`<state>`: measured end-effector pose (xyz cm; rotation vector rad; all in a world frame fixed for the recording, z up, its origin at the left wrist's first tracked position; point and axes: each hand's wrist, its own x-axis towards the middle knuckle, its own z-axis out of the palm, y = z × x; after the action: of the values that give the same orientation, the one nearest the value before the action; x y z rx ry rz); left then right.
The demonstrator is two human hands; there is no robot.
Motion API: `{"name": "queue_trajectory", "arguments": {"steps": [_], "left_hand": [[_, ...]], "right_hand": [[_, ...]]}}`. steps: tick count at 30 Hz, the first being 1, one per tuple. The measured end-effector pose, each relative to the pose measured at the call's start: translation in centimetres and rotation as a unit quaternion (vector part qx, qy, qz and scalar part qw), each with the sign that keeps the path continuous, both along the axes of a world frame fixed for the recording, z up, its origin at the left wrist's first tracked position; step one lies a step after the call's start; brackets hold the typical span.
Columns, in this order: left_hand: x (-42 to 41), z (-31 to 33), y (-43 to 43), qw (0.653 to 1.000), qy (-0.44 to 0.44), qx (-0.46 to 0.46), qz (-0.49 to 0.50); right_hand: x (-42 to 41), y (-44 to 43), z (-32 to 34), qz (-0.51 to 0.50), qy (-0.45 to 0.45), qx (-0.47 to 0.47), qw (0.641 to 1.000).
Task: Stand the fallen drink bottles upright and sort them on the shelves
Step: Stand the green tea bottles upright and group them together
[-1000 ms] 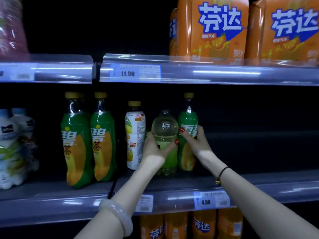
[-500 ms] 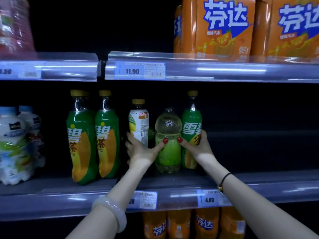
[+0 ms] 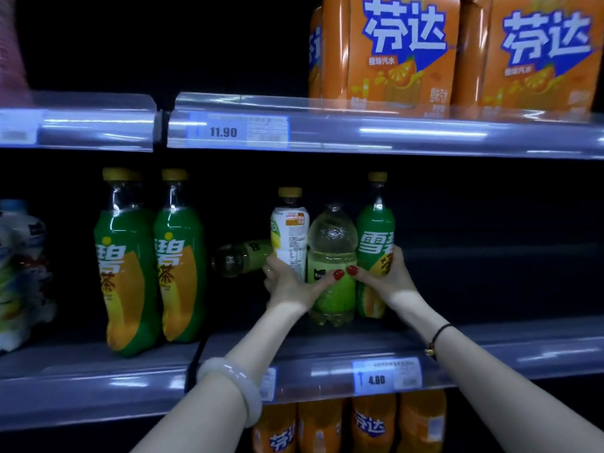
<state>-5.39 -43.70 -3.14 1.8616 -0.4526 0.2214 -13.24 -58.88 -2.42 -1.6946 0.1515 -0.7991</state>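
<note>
On the middle shelf [image 3: 327, 358] three bottles stand pressed together: a white-labelled bottle with a yellow cap [image 3: 289, 232], a clear bottle of pale green drink [image 3: 331, 256], and a green bottle with a yellow cap [image 3: 374, 237]. My left hand [image 3: 287, 282] wraps the white-labelled bottle, its thumb across the clear bottle. My right hand [image 3: 385, 276] grips the green bottle, thumb touching the clear one too. Behind and to the left, a pale green bottle [image 3: 240, 258] lies on its side.
Two tall green-and-orange tea bottles [image 3: 150, 266] stand left of my hands. White multipack bottles [image 3: 19, 273] sit at the far left. Orange soda packs [image 3: 457, 50] fill the top shelf, and orange bottles [image 3: 349, 426] the shelf below. Dark bare shelf stretches to the right.
My left hand moved from the clear bottle to the white-labelled one. The three bottles now stand pressed together, and the fallen bottle behind has come into sight.
</note>
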Motion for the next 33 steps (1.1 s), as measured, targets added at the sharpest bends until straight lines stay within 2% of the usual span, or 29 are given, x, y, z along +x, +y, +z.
{"name": "queue_trajectory", "arguments": {"steps": [9, 13, 15, 18, 20, 22, 24, 27, 30, 33], "left_hand": [[-2.6, 0.2, -6.6, 0.999, 0.024, 0.019, -0.04], [-2.5, 0.0, -6.8, 0.999, 0.029, 0.014, -0.043], [-2.1, -0.2, -6.2, 0.997, 0.024, -0.002, -0.07], [-1.4, -0.3, -4.7, 0.995, 0.022, -0.023, -0.09], [-1.0, -0.1, -3.4, 0.997, 0.01, -0.031, -0.071], [-0.6, 0.2, -1.8, 0.998, 0.0, -0.035, -0.055], [-0.1, 0.5, -0.2, 0.998, -0.01, -0.028, -0.051], [1.0, 0.6, 2.5, 0.998, -0.006, 0.052, -0.029], [2.0, -0.4, 5.3, 0.986, 0.008, 0.167, -0.01], [3.1, -1.1, 7.2, 0.976, 0.019, 0.214, 0.023]], "right_hand": [[-2.8, -5.9, -0.1, -0.072, 0.007, 0.022, 0.997], [-3.0, -6.3, -0.6, -0.083, 0.01, 0.016, 0.996], [-3.5, -5.9, -0.7, -0.129, 0.002, -0.02, 0.991], [-4.0, -4.7, -0.9, -0.233, -0.007, -0.124, 0.965], [-5.0, -2.7, -0.4, -0.317, -0.01, -0.183, 0.931], [-5.7, -0.6, -0.1, -0.365, -0.051, -0.228, 0.901], [-5.5, 1.7, -0.1, -0.327, -0.101, -0.296, 0.892], [-2.2, 5.9, -0.3, -0.161, -0.125, -0.427, 0.881], [4.2, 10.4, -0.2, -0.03, 0.014, -0.477, 0.878], [10.8, 12.8, -0.1, 0.029, 0.126, -0.446, 0.886]]}}
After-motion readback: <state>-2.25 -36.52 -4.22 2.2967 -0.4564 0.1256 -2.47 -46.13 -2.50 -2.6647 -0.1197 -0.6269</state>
